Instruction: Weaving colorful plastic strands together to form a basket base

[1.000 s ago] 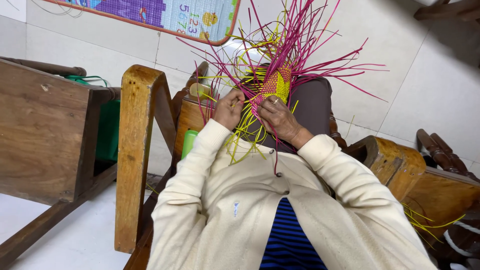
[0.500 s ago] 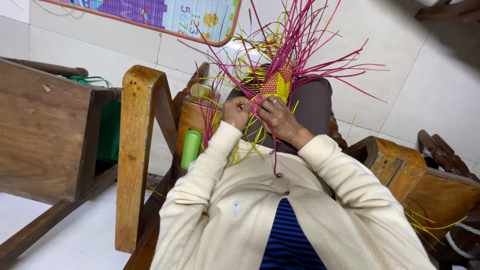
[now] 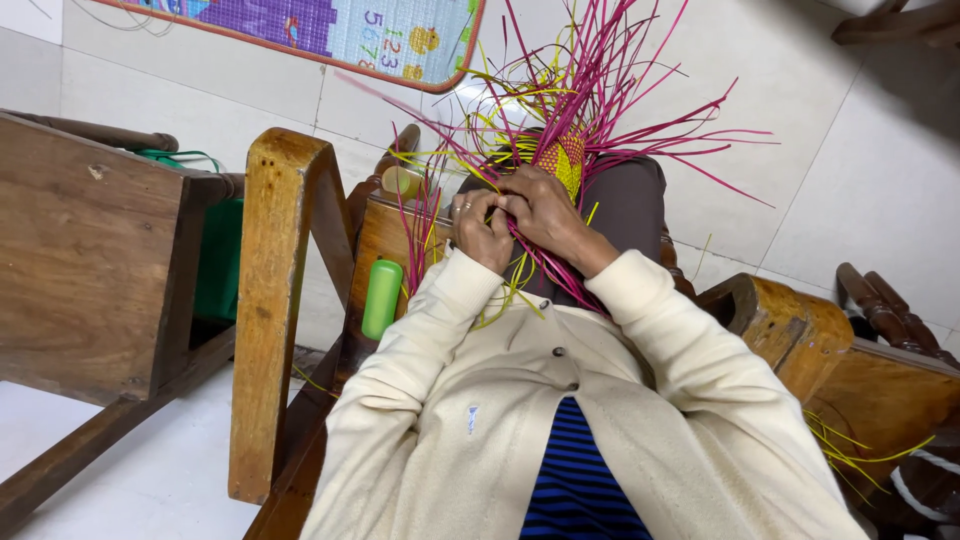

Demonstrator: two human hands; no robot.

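A half-woven basket piece (image 3: 562, 160) of pink and yellow strips rests on my knees, with many loose pink strips (image 3: 640, 110) fanning upward and outward. My left hand (image 3: 480, 232), a ring on one finger, pinches strips at the near edge of the weave. My right hand (image 3: 547, 215) lies right beside it, fingers closed over the same bundle of strips. Yellow strips (image 3: 510, 285) hang down between my wrists. Cream cardigan sleeves cover both forearms.
A wooden chair arm (image 3: 270, 300) stands at my left, with a green cylinder (image 3: 381, 297) against the seat side. Another wooden chair (image 3: 90, 250) is further left. A carved wooden arm (image 3: 800, 330) sits at right. White tiled floor and a colourful mat (image 3: 330, 30) lie beyond.
Both hands have drawn closer together on the strips, and the right hand has shifted left over the weave edge. The view has tilted slightly.
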